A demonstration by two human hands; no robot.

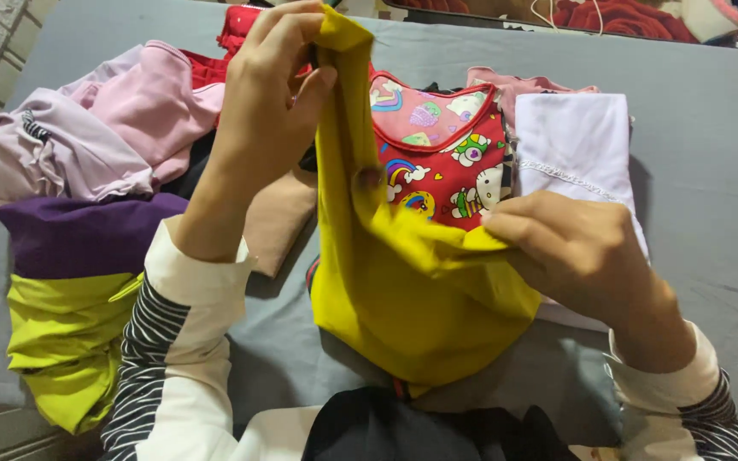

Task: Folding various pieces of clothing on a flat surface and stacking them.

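A mustard-yellow garment hangs in front of me over a grey surface. My left hand is raised and pinches its upper edge near the top of the view. My right hand grips another edge of the same cloth lower on the right, so the fabric stretches between both hands. Behind it lies a red child's top with cartoon and rainbow prints, partly hidden by the yellow cloth.
A folded white cloth lies to the right of the red top. On the left is a heap of clothes: pink, lilac, purple, lime-green and beige. A dark garment sits at the near edge.
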